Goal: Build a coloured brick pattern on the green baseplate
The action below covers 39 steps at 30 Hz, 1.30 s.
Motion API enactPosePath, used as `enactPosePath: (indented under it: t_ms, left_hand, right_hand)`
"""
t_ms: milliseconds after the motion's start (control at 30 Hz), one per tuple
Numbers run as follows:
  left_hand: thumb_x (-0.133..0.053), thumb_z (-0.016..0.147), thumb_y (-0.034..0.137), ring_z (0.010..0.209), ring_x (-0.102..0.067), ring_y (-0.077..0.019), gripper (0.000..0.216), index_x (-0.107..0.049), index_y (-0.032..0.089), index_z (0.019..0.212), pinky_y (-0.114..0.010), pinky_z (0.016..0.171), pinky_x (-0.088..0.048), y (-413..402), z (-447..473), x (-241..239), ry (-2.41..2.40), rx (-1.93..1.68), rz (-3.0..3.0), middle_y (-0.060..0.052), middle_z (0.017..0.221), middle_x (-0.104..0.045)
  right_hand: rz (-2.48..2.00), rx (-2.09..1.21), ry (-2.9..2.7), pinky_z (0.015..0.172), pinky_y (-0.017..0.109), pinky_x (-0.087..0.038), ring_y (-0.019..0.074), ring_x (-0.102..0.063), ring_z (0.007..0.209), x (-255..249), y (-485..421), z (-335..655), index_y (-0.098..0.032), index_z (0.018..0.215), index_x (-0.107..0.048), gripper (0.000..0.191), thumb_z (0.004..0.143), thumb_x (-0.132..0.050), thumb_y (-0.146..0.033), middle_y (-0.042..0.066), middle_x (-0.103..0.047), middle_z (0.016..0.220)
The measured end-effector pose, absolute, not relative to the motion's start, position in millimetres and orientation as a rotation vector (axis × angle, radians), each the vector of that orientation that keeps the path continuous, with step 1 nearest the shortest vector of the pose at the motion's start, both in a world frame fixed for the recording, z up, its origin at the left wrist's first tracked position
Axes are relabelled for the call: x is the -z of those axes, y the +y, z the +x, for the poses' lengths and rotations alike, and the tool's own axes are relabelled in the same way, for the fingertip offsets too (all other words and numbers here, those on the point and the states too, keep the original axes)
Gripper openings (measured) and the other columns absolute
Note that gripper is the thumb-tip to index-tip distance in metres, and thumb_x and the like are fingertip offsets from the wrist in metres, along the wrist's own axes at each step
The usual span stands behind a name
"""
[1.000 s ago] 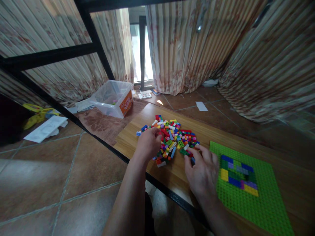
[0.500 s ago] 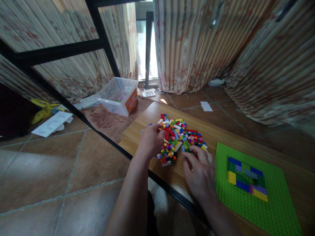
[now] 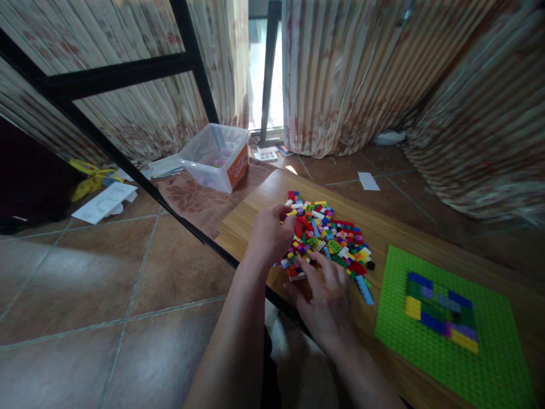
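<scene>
A pile of small coloured bricks [image 3: 332,236] lies on the wooden table [image 3: 251,218]. My left hand [image 3: 269,236] rests on the pile's left side with its fingers curled; what they grip is hidden. My right hand [image 3: 324,298] lies at the pile's near edge, fingers spread over the bricks, holding nothing. A long blue brick [image 3: 364,288] lies loose just right of that hand. To the right sits a green baseplate [image 3: 481,352] carrying a flat patch of blue, yellow, green and purple bricks [image 3: 438,311].
A clear plastic tub [image 3: 215,156] stands on a brown mat [image 3: 200,199] on the tiled floor beyond the table's left end. Papers and a yellow object [image 3: 91,176] lie further left. A black metal frame [image 3: 128,71] and striped curtains [image 3: 353,74] close the back.
The view has shifted, moving everything rightward in frame. My right hand has slid left along the pile's near edge, away from the baseplate. My left hand stays on the pile's left side.
</scene>
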<state>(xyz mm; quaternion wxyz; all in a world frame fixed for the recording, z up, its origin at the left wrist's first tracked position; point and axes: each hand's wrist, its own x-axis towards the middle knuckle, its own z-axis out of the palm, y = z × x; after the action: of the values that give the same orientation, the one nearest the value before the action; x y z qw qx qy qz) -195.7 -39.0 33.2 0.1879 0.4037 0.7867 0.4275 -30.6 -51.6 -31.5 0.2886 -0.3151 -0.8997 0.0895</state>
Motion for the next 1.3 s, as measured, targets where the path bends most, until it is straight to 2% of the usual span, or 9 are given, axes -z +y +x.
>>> enactPosePath:
  t_ms: [67, 133, 367, 600, 933, 1033, 1300]
  left_hand:
    - [-0.057, 0.084, 0.026, 0.067, -0.059, -0.0136, 0.027, -0.072, 0.017, 0.104, -0.025, 0.062, -0.041, -39, -195, -33, 2.211, -1.197, 1.142, -0.005, 0.084, -0.072]
    - [-0.057, 0.084, 0.026, 0.066, -0.058, -0.0133, 0.026, -0.072, 0.017, 0.103, -0.025, 0.061, -0.040, -39, -195, -33, 2.206, -1.195, 1.145, -0.004, 0.082, -0.071]
    - [-0.057, 0.084, 0.027, 0.064, -0.057, -0.0132, 0.026, -0.072, 0.017, 0.103, -0.025, 0.060, -0.039, -39, -196, -33, 2.193, -1.205, 1.149, -0.004, 0.079, -0.070]
    - [-0.061, 0.080, 0.025, 0.061, -0.055, -0.0143, 0.022, -0.074, 0.019, 0.096, -0.026, 0.060, -0.039, -38, -194, -33, 2.168, -1.297, 1.109, -0.005, 0.073, -0.068]
    - [-0.060, 0.081, 0.024, 0.063, -0.056, -0.0148, 0.023, -0.074, 0.017, 0.097, -0.026, 0.061, -0.041, -38, -196, -28, 2.138, -1.315, 1.105, -0.005, 0.075, -0.069]
    - [-0.062, 0.079, 0.021, 0.064, -0.057, -0.0142, 0.022, -0.074, 0.016, 0.096, -0.025, 0.060, -0.041, -37, -198, -30, 2.058, -1.483, 1.004, -0.005, 0.076, -0.069]
    - [-0.061, 0.080, 0.021, 0.054, -0.054, -0.0058, 0.015, -0.069, 0.015, 0.091, -0.020, 0.057, -0.043, -44, -210, -55, 1.511, -2.280, 0.328, 0.000, 0.072, -0.063]
  right_hand:
    - [-0.914, -0.236, -2.385, 0.093, 0.049, -0.044, 0.0307, -0.047, 0.112, 32, -50, -33, -0.016, 0.125, -0.057, 0.050, 0.084, -0.064, -0.043, 0.014, -0.055, 0.125]
    - [-0.955, -0.229, -2.370, 0.093, 0.048, -0.044, 0.0306, -0.048, 0.110, 32, -49, -35, -0.015, 0.126, -0.056, 0.051, 0.084, -0.064, -0.043, 0.014, -0.057, 0.123]
    - [-1.018, -0.171, -2.339, 0.091, 0.045, -0.043, 0.0271, -0.050, 0.106, 32, -40, -22, -0.018, 0.115, -0.063, 0.030, 0.086, -0.057, -0.022, 0.011, -0.061, 0.116]
    - [-1.074, -0.112, -2.246, 0.088, 0.043, -0.045, 0.0261, -0.053, 0.103, 35, -28, 0, -0.017, 0.106, -0.068, 0.023, 0.089, -0.053, -0.021, 0.012, -0.064, 0.110]
    - [-1.019, -0.146, -2.209, 0.087, 0.043, -0.045, 0.0248, -0.054, 0.101, 36, -31, 1, -0.017, 0.104, -0.068, 0.020, 0.089, -0.055, -0.022, 0.011, -0.066, 0.106]
    - [-0.997, -0.148, -2.192, 0.087, 0.041, -0.045, 0.0237, -0.055, 0.101, 35, -31, -1, -0.018, 0.103, -0.068, 0.018, 0.089, -0.056, -0.021, 0.009, -0.066, 0.105]
    - [-0.919, -0.182, -2.234, 0.087, 0.041, -0.046, 0.0228, -0.055, 0.100, 33, -39, -6, -0.019, 0.106, -0.066, 0.019, 0.090, -0.057, -0.024, 0.009, -0.065, 0.107]
